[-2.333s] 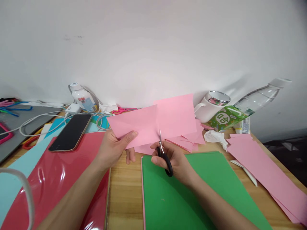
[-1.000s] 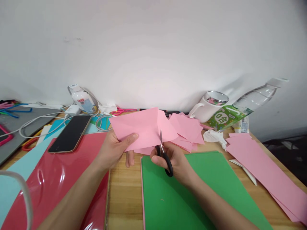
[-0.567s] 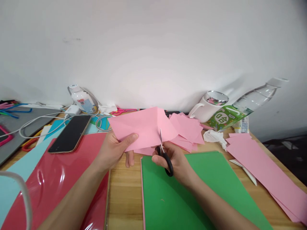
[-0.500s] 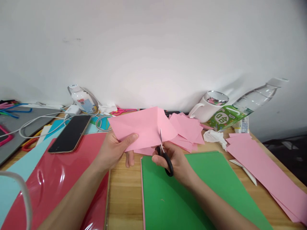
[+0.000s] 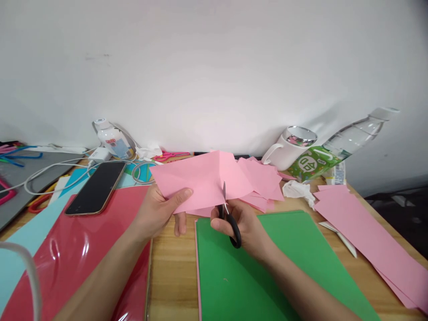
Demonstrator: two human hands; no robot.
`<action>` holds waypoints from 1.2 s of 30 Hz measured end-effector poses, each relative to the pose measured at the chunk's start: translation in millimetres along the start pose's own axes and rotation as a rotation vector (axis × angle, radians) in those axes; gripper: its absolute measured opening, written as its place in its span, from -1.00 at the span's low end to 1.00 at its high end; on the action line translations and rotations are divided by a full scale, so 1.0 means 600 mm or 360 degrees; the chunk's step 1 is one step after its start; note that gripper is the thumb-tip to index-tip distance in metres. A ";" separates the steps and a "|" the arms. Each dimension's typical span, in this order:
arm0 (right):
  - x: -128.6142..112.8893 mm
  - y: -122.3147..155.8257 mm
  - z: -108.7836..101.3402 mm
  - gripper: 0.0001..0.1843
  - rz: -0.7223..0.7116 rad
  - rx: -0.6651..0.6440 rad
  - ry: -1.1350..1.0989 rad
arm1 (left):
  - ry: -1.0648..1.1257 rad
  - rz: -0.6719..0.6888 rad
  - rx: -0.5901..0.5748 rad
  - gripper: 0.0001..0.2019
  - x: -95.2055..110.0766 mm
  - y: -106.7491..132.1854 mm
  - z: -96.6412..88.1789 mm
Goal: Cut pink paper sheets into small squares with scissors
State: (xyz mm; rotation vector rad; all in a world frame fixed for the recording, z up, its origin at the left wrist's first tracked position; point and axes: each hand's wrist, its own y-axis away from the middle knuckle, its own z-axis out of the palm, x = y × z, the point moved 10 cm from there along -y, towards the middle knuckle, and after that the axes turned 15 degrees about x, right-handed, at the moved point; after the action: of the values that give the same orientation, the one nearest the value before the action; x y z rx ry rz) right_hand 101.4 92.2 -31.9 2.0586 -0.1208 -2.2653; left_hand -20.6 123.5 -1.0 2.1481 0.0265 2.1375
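A creased sheet of pink paper (image 5: 194,180) is held up in the middle of the view. My left hand (image 5: 160,209) pinches its lower left edge, thumb on top and fingers below. My right hand (image 5: 245,225) grips black-handled scissors (image 5: 234,229), whose blades point away from me and sit on the paper at its crease. A cut runs up from the near edge there. The paper hides part of the blades. Behind it lies a pile of pink paper pieces (image 5: 262,178). Green sheets (image 5: 267,272) lie under my right forearm.
At the left are a phone (image 5: 96,187) on a red plastic-wrapped pack (image 5: 83,249), cables and a white bottle (image 5: 115,140). A white mug (image 5: 289,149), a green packet (image 5: 310,162) and a clear bottle (image 5: 356,133) stand by the wall. Long pink strips (image 5: 371,243) lie at the right.
The scissor blades have closed somewhat, and the paper right of the cut has shifted slightly right. Both hands stay nearly in place.
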 end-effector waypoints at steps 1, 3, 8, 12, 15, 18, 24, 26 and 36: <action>0.000 0.000 -0.001 -0.56 -0.0003 0.0006 0.0001 | 0.0011 0.0001 -0.0008 -0.82 0.000 0.000 0.001; 0.001 0.000 -0.002 -0.58 -0.0013 0.0019 0.0007 | 0.0046 0.0002 -0.0031 -0.83 0.000 -0.001 0.002; -0.001 -0.001 -0.002 -0.60 -0.0025 0.0034 -0.0023 | 0.0118 0.0008 -0.0085 -0.82 0.001 -0.001 0.006; -0.001 -0.002 -0.002 -0.57 -0.0006 0.0054 -0.0051 | 0.0139 -0.0015 -0.0094 -0.83 0.001 0.000 0.007; 0.002 -0.003 -0.005 -0.54 0.0031 0.0086 -0.0037 | 0.0150 -0.0010 -0.0093 -0.85 0.002 0.000 0.008; 0.006 -0.002 -0.006 -0.54 0.0066 0.0101 -0.0023 | 0.0155 -0.0018 -0.0083 -0.85 0.001 0.000 0.007; 0.010 -0.002 -0.009 -0.55 0.0069 0.0132 -0.0016 | 0.0138 -0.0016 -0.0081 -0.84 -0.001 -0.001 0.006; 0.011 -0.003 -0.009 -0.54 0.0076 0.0144 -0.0016 | 0.0140 -0.0004 -0.0083 -0.84 -0.001 -0.001 0.006; 0.016 -0.004 -0.008 -0.57 0.0110 0.0125 -0.0039 | 0.0141 -0.0033 -0.0065 -0.86 -0.004 -0.002 0.005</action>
State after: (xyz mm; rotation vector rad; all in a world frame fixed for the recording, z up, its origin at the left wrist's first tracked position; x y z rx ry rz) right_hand 105.3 93.5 -42.1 2.0303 -0.2829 -2.2801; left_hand -17.8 124.0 -3.6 2.0213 0.0120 2.2004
